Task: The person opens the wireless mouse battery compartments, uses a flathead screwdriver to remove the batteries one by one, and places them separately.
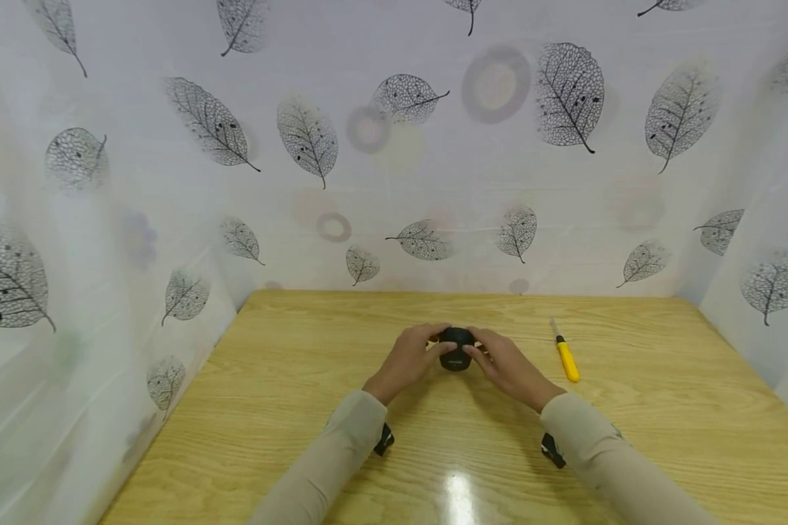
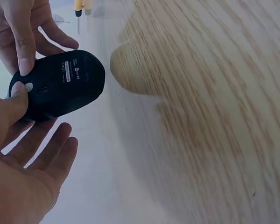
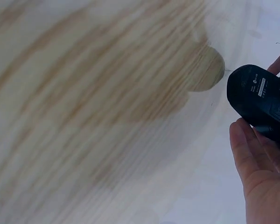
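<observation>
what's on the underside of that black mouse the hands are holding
The black mouse is turned bottom up, held by the left hand and right hand. Its underside shows a white label with print too small to read and a small round light spot. Its top side is hidden.

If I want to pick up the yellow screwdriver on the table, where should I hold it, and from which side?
Probably grip the yellow handle of the screwdriver, not the thin metal tip at its far end. It lies flat on the table, apart from the right hand, which holds the black mouse together with the left hand. Come from above and pinch across the handle.
</observation>
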Motion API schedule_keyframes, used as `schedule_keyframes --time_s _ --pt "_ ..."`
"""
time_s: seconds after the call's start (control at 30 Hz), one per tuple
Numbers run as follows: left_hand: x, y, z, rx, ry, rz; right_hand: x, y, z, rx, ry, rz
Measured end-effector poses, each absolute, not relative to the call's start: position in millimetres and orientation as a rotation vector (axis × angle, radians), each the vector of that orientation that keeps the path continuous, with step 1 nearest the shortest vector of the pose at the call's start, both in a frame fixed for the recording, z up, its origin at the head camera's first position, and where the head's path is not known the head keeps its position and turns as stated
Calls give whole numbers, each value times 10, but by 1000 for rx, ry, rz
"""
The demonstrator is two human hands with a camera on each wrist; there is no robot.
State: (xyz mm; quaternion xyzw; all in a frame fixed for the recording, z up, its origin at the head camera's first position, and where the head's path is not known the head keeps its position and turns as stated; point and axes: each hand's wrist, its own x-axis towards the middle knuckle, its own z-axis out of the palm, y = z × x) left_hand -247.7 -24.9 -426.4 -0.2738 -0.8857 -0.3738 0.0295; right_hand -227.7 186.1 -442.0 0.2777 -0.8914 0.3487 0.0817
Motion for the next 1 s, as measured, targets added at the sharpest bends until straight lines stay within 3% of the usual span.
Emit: schedule_keyframes --time_s 1.0 --pt "-2456 -231 -4288 -696 -2805 -1448 -2291 1807 -4472 739 -2696 1263"
